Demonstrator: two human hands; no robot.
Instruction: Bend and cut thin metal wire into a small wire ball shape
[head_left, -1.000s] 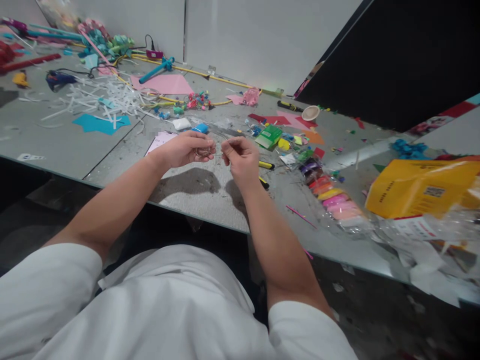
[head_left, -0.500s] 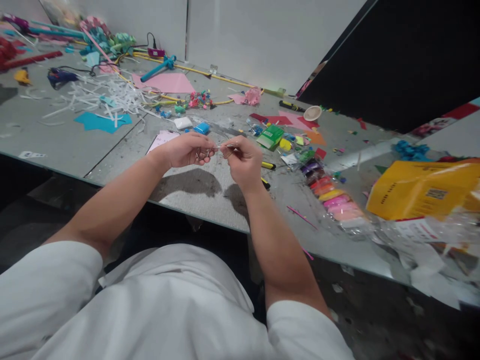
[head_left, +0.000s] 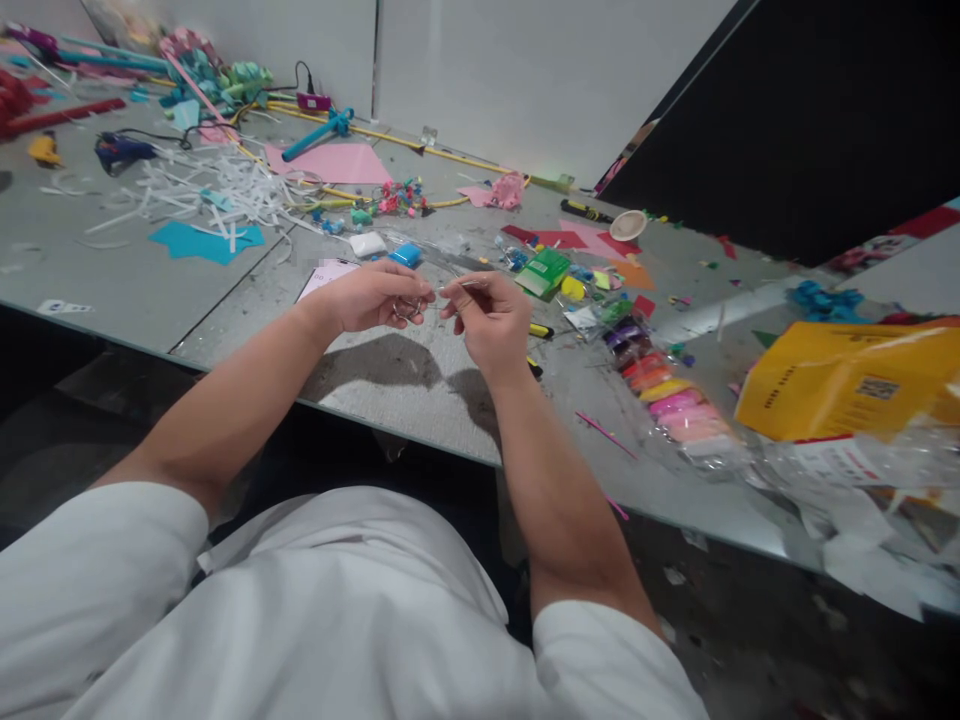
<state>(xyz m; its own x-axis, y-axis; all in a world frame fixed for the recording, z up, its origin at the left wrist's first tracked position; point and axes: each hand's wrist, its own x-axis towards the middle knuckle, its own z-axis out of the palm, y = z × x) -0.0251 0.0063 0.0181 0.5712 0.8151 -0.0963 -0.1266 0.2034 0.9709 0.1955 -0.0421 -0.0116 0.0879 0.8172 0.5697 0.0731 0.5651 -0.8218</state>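
Note:
Above the table's front half, my left hand is closed in a pinch, with a thin, shiny, wire-like loop at its fingers. My right hand faces it closely, thumb and forefinger pinched on a slender wire-like piece. Whether both fingers hold one strand I cannot tell. Behind my left wrist lies a phone with a lit screen, partly covered. A blue packet and a white packet are just beyond my hands. Partly hidden by my right wrist is a yellow-and-black cutter.
Colourful clay packs lie to the right, near a yellow mailer bag. White paper strips and a blue paper piece spread at the left. A green packet sits right of my hands. A yellow cable runs along the back.
My right hand has shifted slightly right, away from the left hand, and its fingers have spread a little. My left hand stays nearly where it was.

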